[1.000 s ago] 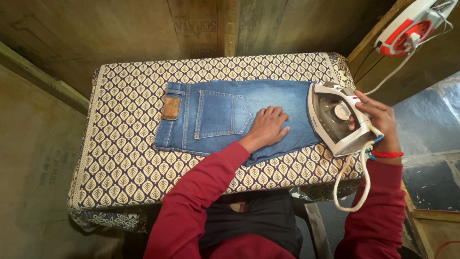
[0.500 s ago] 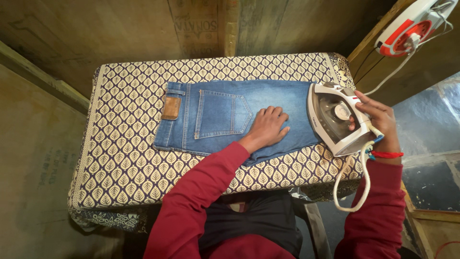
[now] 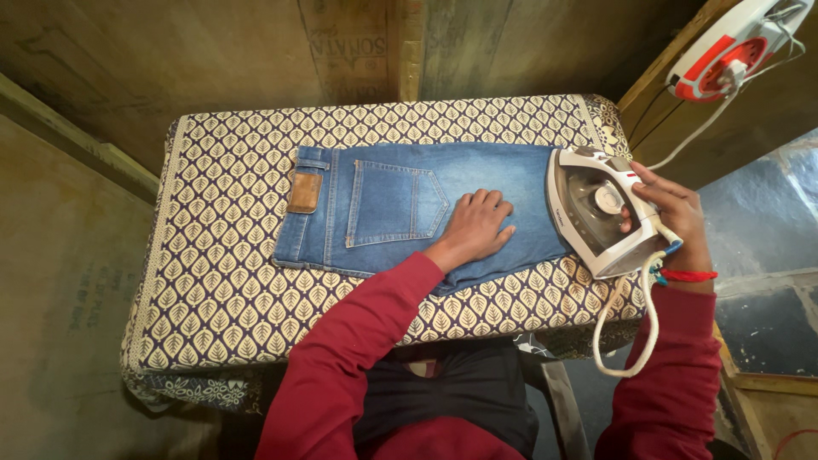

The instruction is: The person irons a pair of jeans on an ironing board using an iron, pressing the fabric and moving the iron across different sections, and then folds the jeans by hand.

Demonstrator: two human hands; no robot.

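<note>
head view: left hand (image 3: 475, 226) flat, open on jeans (image 3: 400, 213); right hand (image 3: 673, 217) grips iron (image 3: 596, 213), soleplate seemingly hidden

Bare patterned cover (image 3: 213, 281) left of jeans (image 3: 383, 213); iron (image 3: 596, 213) rightward.

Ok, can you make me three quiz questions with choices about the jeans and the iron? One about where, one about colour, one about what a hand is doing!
1. Where is the iron?
A. at the right end of the table
B. on the floor
C. on the pocket

2. What colour are the jeans?
A. black
B. blue
C. green

3. What is the left hand doing?
A. holding the cord
B. lifted in the air
C. lying flat on the jeans

Answers: 1 A, the iron sits by the right edge in the right hand. 2 B, the denim is blue. 3 C, the palm lies spread on the cloth.
</note>
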